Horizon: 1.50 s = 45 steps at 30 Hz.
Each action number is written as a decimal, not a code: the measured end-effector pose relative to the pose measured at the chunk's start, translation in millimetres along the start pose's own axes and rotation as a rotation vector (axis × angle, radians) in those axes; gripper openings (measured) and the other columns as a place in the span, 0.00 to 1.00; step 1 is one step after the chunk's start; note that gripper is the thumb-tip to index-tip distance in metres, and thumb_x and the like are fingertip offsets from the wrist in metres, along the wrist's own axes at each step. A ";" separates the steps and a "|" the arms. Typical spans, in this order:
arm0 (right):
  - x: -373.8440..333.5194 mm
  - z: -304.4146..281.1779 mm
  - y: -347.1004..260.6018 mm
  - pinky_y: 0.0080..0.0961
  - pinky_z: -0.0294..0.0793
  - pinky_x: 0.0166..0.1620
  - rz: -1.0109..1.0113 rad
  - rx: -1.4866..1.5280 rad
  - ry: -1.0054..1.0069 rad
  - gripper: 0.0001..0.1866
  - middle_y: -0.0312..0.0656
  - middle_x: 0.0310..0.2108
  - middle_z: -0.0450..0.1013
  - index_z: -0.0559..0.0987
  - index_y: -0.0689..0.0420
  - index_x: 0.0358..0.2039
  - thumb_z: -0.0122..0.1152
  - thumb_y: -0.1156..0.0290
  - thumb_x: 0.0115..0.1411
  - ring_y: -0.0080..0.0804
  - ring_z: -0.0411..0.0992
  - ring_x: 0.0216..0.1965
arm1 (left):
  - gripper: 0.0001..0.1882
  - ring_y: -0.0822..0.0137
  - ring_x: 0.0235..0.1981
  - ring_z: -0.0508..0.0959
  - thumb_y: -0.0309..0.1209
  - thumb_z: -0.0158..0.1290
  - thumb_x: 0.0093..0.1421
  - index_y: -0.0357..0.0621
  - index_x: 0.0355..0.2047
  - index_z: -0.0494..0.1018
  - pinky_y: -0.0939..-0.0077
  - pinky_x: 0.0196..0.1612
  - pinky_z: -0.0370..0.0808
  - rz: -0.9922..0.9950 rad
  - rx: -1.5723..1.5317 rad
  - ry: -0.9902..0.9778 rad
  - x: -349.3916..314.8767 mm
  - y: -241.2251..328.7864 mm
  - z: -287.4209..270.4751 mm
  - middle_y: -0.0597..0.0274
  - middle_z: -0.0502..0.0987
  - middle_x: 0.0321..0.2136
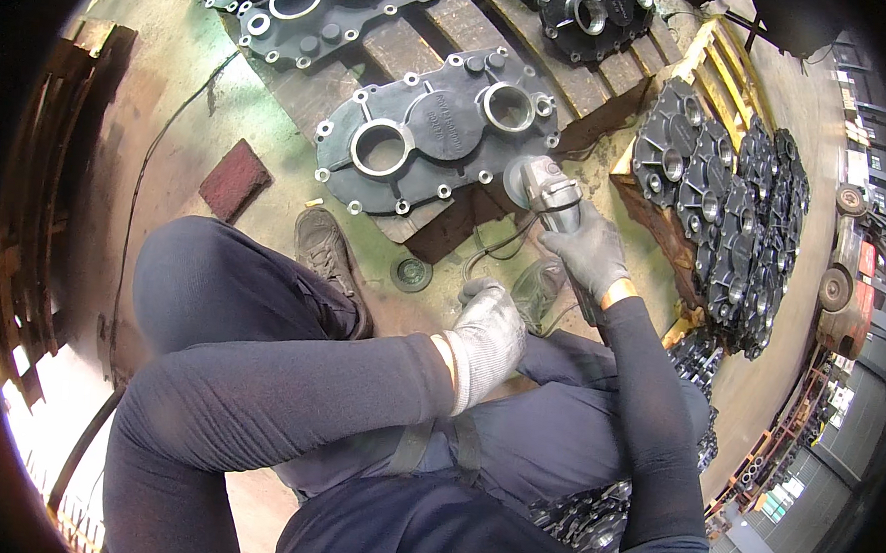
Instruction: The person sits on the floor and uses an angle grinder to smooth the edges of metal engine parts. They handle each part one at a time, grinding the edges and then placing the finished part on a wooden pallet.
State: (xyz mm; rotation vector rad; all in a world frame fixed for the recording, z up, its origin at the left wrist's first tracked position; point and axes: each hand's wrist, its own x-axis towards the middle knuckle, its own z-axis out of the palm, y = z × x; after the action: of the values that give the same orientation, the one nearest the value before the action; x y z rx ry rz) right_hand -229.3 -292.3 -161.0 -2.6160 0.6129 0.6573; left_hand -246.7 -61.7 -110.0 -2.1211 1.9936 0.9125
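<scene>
My right hand (593,252), in a grey glove, is wrapped round an angle grinder (559,204). The grinder's disc end is beside the lower right corner of a dark cast metal cover (440,134); whether they touch I cannot tell. This cover lies flat on a wooden pallet (454,22) in front of me, with two large round holes and bolt holes along its rim. My left hand (488,337), also gloved, is closed above my lap, apart from the cover. What its fingers hold, if anything, is hidden.
More cast covers (326,15) lie on the pallet's far side, and others stand stacked (722,211) at the right. A dark red pad (236,181), a round metal piece (411,274) and a cable (160,132) lie on the floor. My shoe (329,261) is near the pallet.
</scene>
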 end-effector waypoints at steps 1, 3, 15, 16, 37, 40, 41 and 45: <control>-1.3 0.9 4.0 0.49 0.79 0.57 -0.015 -0.001 -0.001 0.37 0.62 0.47 0.83 0.80 0.62 0.54 0.74 0.47 0.52 0.59 0.82 0.51 | 0.12 0.54 0.35 0.85 0.38 0.59 0.61 0.50 0.38 0.88 0.44 0.46 0.72 -0.006 -0.013 0.040 -2.5 -1.0 0.6 0.60 0.85 0.31; -2.8 1.6 12.3 0.48 0.80 0.56 -0.022 -0.001 0.019 0.36 0.61 0.46 0.84 0.81 0.63 0.53 0.74 0.49 0.51 0.58 0.83 0.50 | 0.11 0.54 0.36 0.85 0.38 0.59 0.60 0.51 0.38 0.88 0.43 0.46 0.72 -0.006 -0.001 0.020 1.8 1.4 -1.3 0.60 0.85 0.31; -25.5 -4.6 0.8 0.48 0.80 0.56 -0.026 0.074 -0.033 0.36 0.62 0.45 0.84 0.81 0.62 0.53 0.76 0.49 0.50 0.59 0.83 0.49 | 0.12 0.53 0.38 0.86 0.38 0.61 0.60 0.53 0.40 0.89 0.37 0.48 0.73 -0.032 0.032 -0.008 0.7 8.7 2.0 0.61 0.87 0.34; -25.4 -1.3 -0.4 0.48 0.80 0.55 -0.046 0.071 -0.041 0.36 0.62 0.45 0.84 0.81 0.62 0.52 0.76 0.49 0.50 0.59 0.83 0.49 | 0.12 0.53 0.38 0.86 0.38 0.60 0.60 0.53 0.41 0.88 0.37 0.48 0.73 -0.029 0.025 -0.011 2.2 9.3 4.2 0.61 0.87 0.35; -21.6 16.3 -20.6 0.50 0.79 0.56 -0.079 -0.046 -0.052 0.36 0.61 0.45 0.84 0.79 0.62 0.53 0.75 0.49 0.52 0.60 0.82 0.50 | 0.20 0.45 0.36 0.86 0.41 0.55 0.62 0.40 0.44 0.87 0.38 0.40 0.79 0.040 0.148 -0.048 -4.9 7.5 -7.5 0.45 0.87 0.38; -18.7 13.5 -34.5 0.50 0.79 0.56 -0.083 -0.007 -0.087 0.35 0.62 0.45 0.83 0.79 0.63 0.53 0.75 0.50 0.52 0.60 0.82 0.50 | 0.20 0.45 0.36 0.86 0.41 0.55 0.62 0.41 0.44 0.87 0.38 0.39 0.78 0.053 0.135 -0.028 -6.3 9.3 -2.8 0.45 0.86 0.38; -20.5 11.7 -37.9 0.50 0.79 0.56 -0.080 -0.013 -0.087 0.35 0.62 0.45 0.83 0.79 0.63 0.53 0.75 0.50 0.52 0.60 0.82 0.50 | 0.19 0.45 0.35 0.86 0.41 0.55 0.62 0.41 0.44 0.87 0.38 0.39 0.78 0.047 0.140 -0.021 -7.9 9.0 -3.6 0.45 0.86 0.37; -26.5 13.1 -31.4 0.49 0.79 0.55 -0.076 -0.021 -0.086 0.35 0.61 0.44 0.84 0.79 0.63 0.51 0.75 0.50 0.51 0.60 0.82 0.49 | 0.18 0.46 0.34 0.85 0.39 0.56 0.62 0.42 0.44 0.87 0.37 0.38 0.78 0.044 0.146 -0.012 -7.4 6.7 -5.8 0.46 0.86 0.35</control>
State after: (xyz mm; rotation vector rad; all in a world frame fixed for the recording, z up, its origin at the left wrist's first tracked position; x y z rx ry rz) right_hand -239.6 -251.8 -150.5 -2.6006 0.4808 0.7521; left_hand -250.7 -58.8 -99.5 -1.9968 2.0413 0.7578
